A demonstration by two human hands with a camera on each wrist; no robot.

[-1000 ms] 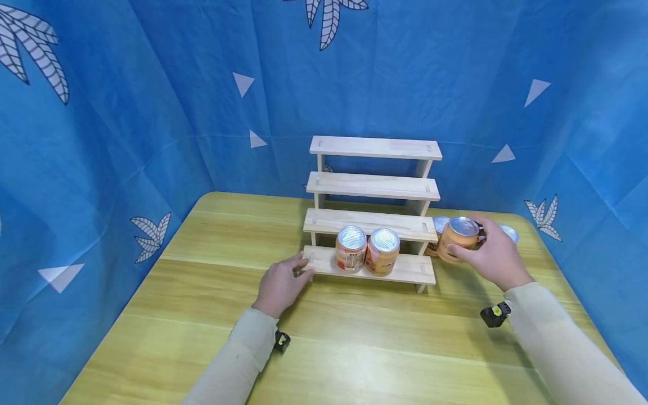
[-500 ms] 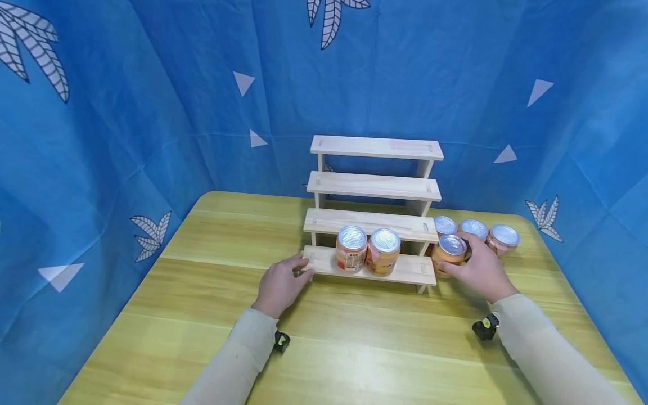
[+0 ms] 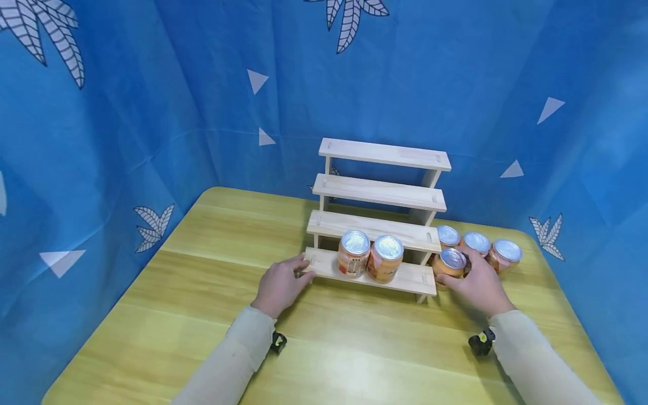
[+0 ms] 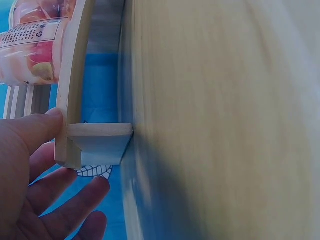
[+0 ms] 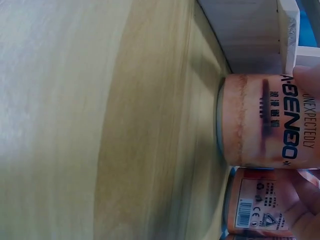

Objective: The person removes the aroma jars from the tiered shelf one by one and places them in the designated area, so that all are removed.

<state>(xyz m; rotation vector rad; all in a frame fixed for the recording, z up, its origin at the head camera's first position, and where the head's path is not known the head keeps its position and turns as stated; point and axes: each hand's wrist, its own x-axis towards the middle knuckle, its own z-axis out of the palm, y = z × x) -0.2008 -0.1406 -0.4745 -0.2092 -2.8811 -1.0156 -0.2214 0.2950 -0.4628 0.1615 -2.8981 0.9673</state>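
Note:
My left hand (image 3: 280,286) pinches the left end of the lowest step of a pale wooden tiered stand (image 3: 324,263). In the left wrist view the thumb (image 4: 42,127) lies against the plank (image 4: 70,100), with the fingers around its end. Two orange cans with silver lids, a left can (image 3: 353,256) and a right can (image 3: 386,260), stand side by side on that step. My right hand (image 3: 483,284) grips another orange can (image 3: 450,264) beside the stand's right end. Its lettered side (image 5: 270,120) faces the right wrist camera; its base is at or very near the tabletop.
Behind the gripped can, more silver-lidded cans stand on the table: one by the stand (image 3: 448,235), a middle can (image 3: 477,242) and a right one (image 3: 506,253). Blue patterned cloth (image 3: 405,84) encloses the wooden table (image 3: 228,225) at the back and sides.
My right hand has brought its can toward me and lowered it beside the stand, uncovering the cans behind. The left hand stays at the step. The head view has tilted slightly.

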